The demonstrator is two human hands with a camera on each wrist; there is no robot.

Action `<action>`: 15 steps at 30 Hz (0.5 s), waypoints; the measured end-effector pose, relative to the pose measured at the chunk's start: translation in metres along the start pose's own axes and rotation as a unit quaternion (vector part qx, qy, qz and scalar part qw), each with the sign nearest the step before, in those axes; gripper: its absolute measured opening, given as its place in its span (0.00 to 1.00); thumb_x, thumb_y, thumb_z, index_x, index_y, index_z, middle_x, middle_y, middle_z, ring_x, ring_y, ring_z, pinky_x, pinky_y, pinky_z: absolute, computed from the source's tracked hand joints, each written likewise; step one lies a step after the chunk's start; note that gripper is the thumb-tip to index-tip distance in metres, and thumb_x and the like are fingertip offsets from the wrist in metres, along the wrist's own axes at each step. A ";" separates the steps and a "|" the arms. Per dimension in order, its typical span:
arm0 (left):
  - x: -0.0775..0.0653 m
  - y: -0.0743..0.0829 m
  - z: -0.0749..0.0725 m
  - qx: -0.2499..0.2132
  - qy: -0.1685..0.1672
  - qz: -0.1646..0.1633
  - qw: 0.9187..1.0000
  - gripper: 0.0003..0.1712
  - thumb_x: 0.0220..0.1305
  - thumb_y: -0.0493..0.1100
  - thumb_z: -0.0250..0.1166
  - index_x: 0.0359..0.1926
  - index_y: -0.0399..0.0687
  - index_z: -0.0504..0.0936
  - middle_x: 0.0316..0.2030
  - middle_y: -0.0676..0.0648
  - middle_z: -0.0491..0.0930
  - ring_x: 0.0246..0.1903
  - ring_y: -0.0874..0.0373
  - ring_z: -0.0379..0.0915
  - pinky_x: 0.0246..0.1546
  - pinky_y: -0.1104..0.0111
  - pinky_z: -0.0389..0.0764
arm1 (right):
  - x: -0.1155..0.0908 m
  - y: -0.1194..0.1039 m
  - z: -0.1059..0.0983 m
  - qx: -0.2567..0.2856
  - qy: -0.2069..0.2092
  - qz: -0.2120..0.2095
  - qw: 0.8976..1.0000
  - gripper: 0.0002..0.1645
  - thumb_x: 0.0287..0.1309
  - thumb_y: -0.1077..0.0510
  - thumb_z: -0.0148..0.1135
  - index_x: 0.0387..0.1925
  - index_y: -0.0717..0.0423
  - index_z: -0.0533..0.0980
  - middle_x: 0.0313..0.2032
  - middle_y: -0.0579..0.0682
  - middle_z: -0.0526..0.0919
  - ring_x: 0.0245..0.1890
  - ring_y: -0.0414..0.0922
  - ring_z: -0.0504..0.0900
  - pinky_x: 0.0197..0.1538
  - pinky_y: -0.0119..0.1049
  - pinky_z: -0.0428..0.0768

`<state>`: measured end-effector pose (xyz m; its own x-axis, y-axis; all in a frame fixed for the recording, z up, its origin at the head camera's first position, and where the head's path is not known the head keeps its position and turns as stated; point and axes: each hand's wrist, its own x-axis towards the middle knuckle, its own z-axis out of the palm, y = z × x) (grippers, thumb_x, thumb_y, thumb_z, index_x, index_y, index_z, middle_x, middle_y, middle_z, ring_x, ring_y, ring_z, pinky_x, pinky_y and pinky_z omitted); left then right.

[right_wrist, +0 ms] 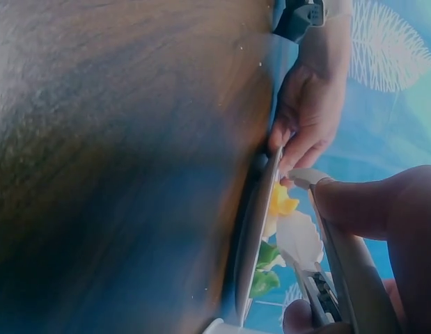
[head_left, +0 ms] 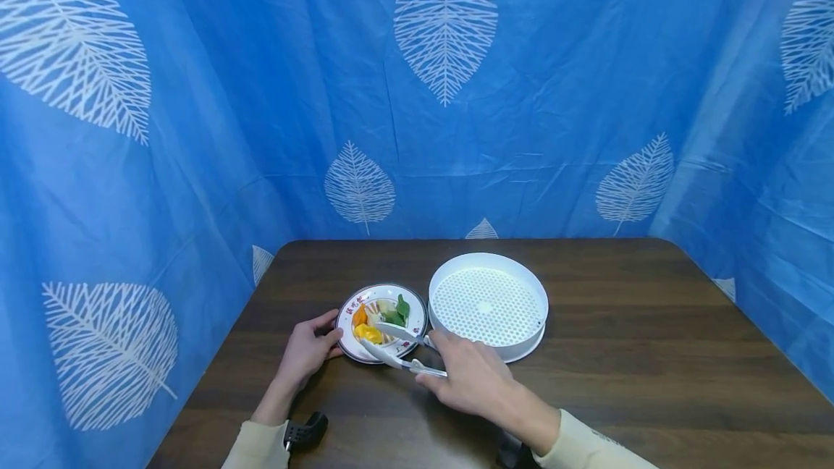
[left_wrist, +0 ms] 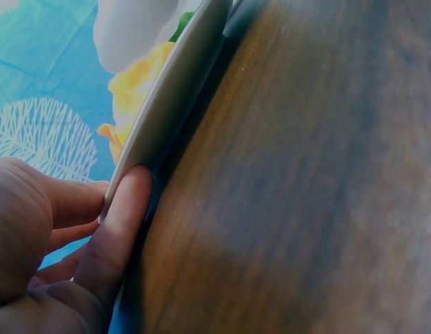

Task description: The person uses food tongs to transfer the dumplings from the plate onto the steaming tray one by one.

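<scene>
A round white plate with a dark rim (head_left: 347,344) stands on the table and bears yellow pieces (head_left: 368,333), an orange piece (head_left: 359,315) and green leafy pieces (head_left: 402,307), with a pale piece among them. My left hand (head_left: 309,348) pinches the plate's left edge between thumb and fingers, as the left wrist view shows closely. In my right hand (head_left: 472,375) is a pair of tongs (head_left: 391,359) with pale tips, its arms spread apart over the food. Whether the tips touch any piece I cannot tell.
Just right of the plate, a round white steamer tray (head_left: 485,306) with a perforated bottom sits on a white base (head_left: 531,347). Beneath everything is a dark wooden table (head_left: 651,339). A blue curtain (head_left: 534,93) with white leaf prints hangs behind and at the sides.
</scene>
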<state>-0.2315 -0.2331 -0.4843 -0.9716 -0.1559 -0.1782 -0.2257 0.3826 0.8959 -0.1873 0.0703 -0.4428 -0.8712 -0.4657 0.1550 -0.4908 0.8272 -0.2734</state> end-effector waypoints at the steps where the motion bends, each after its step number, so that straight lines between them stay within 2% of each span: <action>1: 0.000 0.001 0.000 0.000 0.000 -0.001 1.000 0.31 0.74 0.38 0.63 0.75 0.46 0.70 0.66 0.33 0.71 0.33 0.56 0.81 0.37 0.72 0.88 | 0.000 0.000 0.001 0.001 -0.002 0.000 1.000 0.34 0.56 0.31 0.69 0.55 0.47 0.77 0.36 0.42 0.82 0.28 0.38 0.73 0.26 0.33 0.69; 8: -0.001 0.002 0.000 0.002 -0.003 -0.001 1.000 0.31 0.74 0.38 0.62 0.75 0.46 0.69 0.66 0.33 0.71 0.32 0.56 0.80 0.38 0.72 0.88 | -0.001 0.000 0.004 -0.005 0.006 -0.001 1.000 0.29 0.56 0.32 0.70 0.49 0.46 0.77 0.27 0.38 0.73 0.24 0.38 0.68 0.23 0.32 0.64; 15: 0.000 0.001 0.000 -0.003 -0.003 -0.004 1.000 0.31 0.74 0.38 0.62 0.75 0.45 0.69 0.66 0.33 0.70 0.32 0.56 0.79 0.37 0.72 0.88 | 0.000 -0.002 0.005 -0.018 0.017 -0.008 1.000 0.26 0.56 0.34 0.70 0.45 0.46 0.77 0.24 0.38 0.70 0.21 0.38 0.67 0.21 0.33 0.63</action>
<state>-0.2315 -0.2330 -0.4836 -0.9704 -0.1528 -0.1871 -0.2322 0.3758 0.8972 -0.1862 0.0670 -0.4468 -0.8628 -0.4683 0.1907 -0.5034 0.8308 -0.2374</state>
